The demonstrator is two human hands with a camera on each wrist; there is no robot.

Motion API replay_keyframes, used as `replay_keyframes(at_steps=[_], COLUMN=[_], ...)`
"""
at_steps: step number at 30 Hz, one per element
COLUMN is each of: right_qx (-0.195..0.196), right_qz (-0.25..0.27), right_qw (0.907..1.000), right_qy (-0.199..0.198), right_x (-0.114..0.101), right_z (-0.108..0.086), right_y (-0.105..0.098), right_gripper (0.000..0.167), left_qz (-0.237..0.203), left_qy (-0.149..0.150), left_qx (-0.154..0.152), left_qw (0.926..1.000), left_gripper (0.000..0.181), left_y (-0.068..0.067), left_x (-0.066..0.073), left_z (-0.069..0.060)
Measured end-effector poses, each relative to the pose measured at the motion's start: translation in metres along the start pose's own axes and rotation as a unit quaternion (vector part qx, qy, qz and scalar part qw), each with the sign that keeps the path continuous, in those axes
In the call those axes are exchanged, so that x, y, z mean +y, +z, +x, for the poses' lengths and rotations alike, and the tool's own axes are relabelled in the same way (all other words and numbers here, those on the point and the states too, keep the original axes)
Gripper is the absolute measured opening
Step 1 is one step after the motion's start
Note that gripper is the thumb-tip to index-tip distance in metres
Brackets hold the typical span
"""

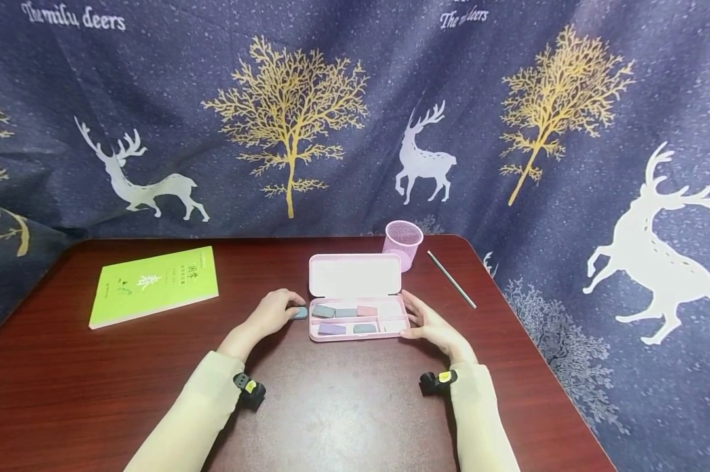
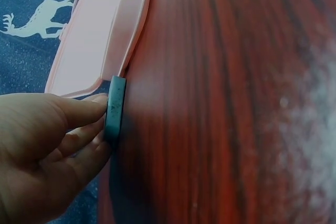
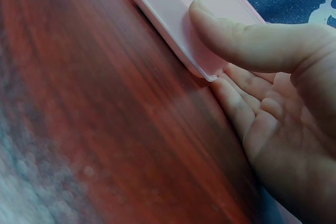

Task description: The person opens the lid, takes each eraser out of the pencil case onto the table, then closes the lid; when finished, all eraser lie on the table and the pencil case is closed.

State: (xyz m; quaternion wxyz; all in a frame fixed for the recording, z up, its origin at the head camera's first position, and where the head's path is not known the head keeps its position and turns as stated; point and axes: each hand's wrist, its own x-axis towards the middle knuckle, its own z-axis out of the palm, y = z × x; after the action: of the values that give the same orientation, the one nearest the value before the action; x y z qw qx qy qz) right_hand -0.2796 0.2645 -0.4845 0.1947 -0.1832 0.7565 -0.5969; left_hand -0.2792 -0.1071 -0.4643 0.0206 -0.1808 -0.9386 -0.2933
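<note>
An open pink case (image 1: 312, 335) lies on the table with its lid (image 1: 355, 275) up at the back. Its compartments hold several blocks: blue-grey, a pink one (image 1: 367, 311) and a purple one (image 1: 332, 329). Just left of the case, my left hand (image 1: 275, 311) pinches a blue-grey block (image 1: 299, 313); in the left wrist view this block (image 2: 115, 109) stands between thumb and fingers, close to the case's corner. My right hand (image 1: 436, 329) grips the case's right end; the right wrist view shows the thumb over the rim (image 3: 178, 59) and fingers against the outer side.
A pink mesh cup (image 1: 403, 244) stands behind the case's right side. Right of it lies a thin grey-green stick (image 1: 452, 280). A bright green book (image 1: 154, 285) is at the table's left. Behind the table (image 1: 331, 406) hangs a dark blue cloth with deer and trees.
</note>
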Motion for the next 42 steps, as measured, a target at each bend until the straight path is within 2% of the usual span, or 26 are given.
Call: replay_keyframes(at_steps=[5, 10, 14, 19, 23, 31, 36, 42], right_qx=[-0.001, -0.003, -0.003, -0.002, -0.001, -0.002, -0.004, -0.004], right_qz=[-0.004, 0.000, 0.009, 0.006, 0.001, 0.004, 0.006, 0.004], right_qw=[1.0000, 0.9999, 0.9999, 0.9999, 1.0000, 1.0000, 1.0000, 1.0000], right_qy=[-0.003, -0.010, -0.011, -0.009, -0.003, 0.000, -0.004, -0.007], right_x=[0.000, 0.001, 0.000, -0.001, -0.001, 0.001, 0.002, 0.003], right_z=[0.000, 0.000, 0.000, 0.000, 0.001, 0.001, 0.001, 0.000], right_y=[-0.001, -0.001, -0.001, 0.000, 0.001, 0.001, 0.000, 0.000], right_gripper=[0.095, 0.096, 0.096, 0.095, 0.095, 0.095, 0.095, 0.095], left_qz=[-0.020, -0.042, -0.051, -0.061, -0.066, -0.049, -0.034, 0.006], left_qy=[0.007, 0.012, 0.030, 0.031, 0.024, 0.052, 0.075, 0.097], left_qx=[0.042, 0.094, 0.108, 0.093, 0.066, 0.016, -0.015, -0.048], left_qw=[0.9989, 0.9946, 0.9924, 0.9933, 0.9953, 0.9973, 0.9965, 0.9942], left_gripper=[0.018, 0.016, 0.017, 0.019, 0.019, 0.023, 0.023, 0.025], left_y=[0.000, 0.001, 0.005, 0.016, 0.027, 0.043, 0.048, 0.055], left_x=[0.007, 0.023, 0.039, 0.057, 0.070, 0.091, 0.101, 0.104], left_z=[0.001, 0.005, 0.011, 0.019, 0.024, 0.034, 0.040, 0.044])
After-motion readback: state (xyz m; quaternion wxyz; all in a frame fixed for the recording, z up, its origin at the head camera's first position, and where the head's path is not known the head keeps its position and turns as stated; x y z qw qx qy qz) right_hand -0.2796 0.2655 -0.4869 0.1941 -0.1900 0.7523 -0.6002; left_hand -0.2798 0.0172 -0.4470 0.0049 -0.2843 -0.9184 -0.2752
